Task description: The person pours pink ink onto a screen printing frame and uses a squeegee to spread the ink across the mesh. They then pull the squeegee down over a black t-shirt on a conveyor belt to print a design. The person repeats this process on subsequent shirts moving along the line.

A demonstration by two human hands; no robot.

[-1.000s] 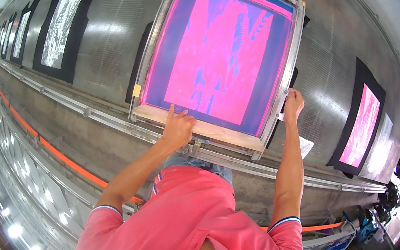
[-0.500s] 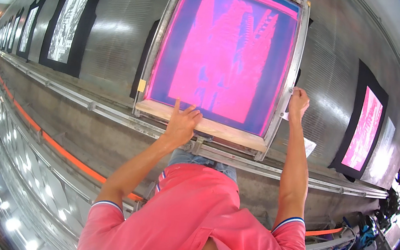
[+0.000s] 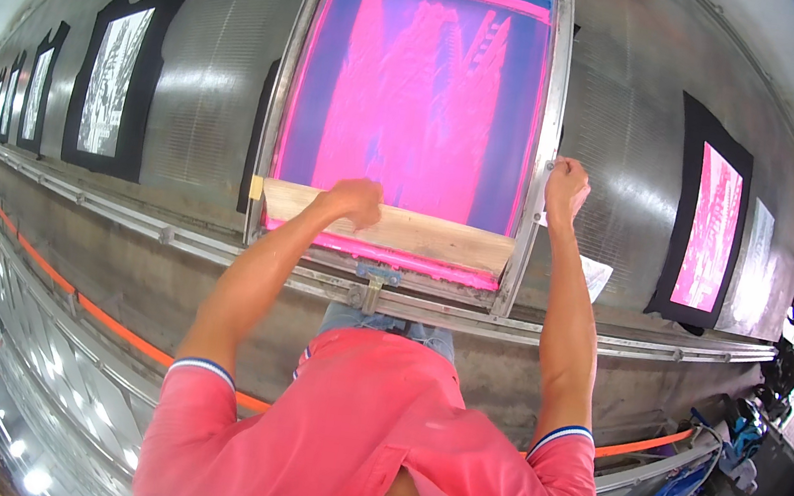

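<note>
A metal-edged screen printing frame [image 3: 553, 108] lies in front of me, its blue mesh [image 3: 306, 116] smeared with bright pink ink [image 3: 414, 120]. Across the near end of the mesh rests a wide wooden squeegee [image 3: 438, 238], and a thick line of pink ink [image 3: 414, 267] shows on its near side. My left hand [image 3: 357, 205] is closed on the squeegee's upper edge, left of its middle; its fingertips are partly hidden. At the frame's right side my right hand [image 3: 567, 188] grips a small metal piece fixed to the frame, fingers curled.
The long metal table [image 3: 212, 93] carries black shirts with white prints [image 3: 118, 81] to the left and a black shirt with a pink print [image 3: 711, 224] to the right. A metal rail [image 3: 188, 239] runs along its near edge. An orange strip [image 3: 121, 322] lies behind that.
The squeegee has moved from the frame's near end a little away from me, exposing the pink ink line. My left hand went from spread fingers to a closed grip on it.
</note>
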